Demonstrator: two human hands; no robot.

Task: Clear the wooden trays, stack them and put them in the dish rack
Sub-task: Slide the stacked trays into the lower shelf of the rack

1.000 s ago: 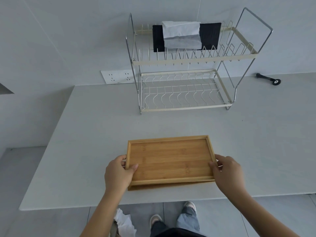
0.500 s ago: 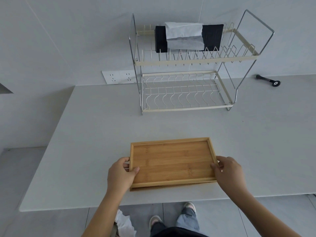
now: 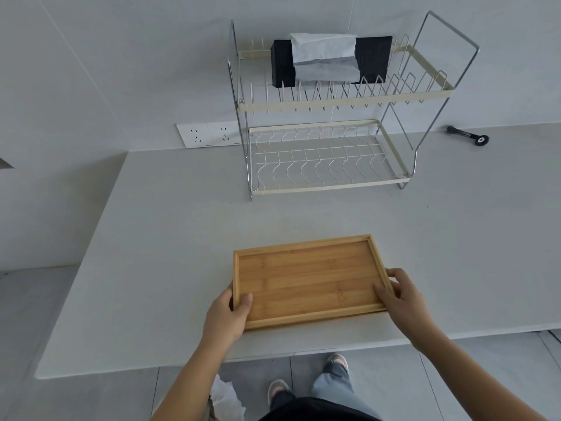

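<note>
Stacked wooden trays [image 3: 309, 281] lie on the white counter near its front edge, the top one empty; only a thin edge of the lower one shows at the front. My left hand [image 3: 226, 314] grips the trays' left rim, thumb inside. My right hand [image 3: 400, 296] grips the right rim, thumb inside too. The two-tier wire dish rack [image 3: 328, 185] stands at the back of the counter, its lower tier empty.
A black tissue box [image 3: 331, 60] with white tissue sits on the rack's upper tier. A black tool [image 3: 469, 136] lies at the back right. Wall sockets [image 3: 209, 133] are left of the rack. Crumpled white paper [image 3: 226, 399] lies on the floor by my feet.
The top tray has slid into line over the lower one, whose front edge showed more before. Both hands have kept hold of the rims.
</note>
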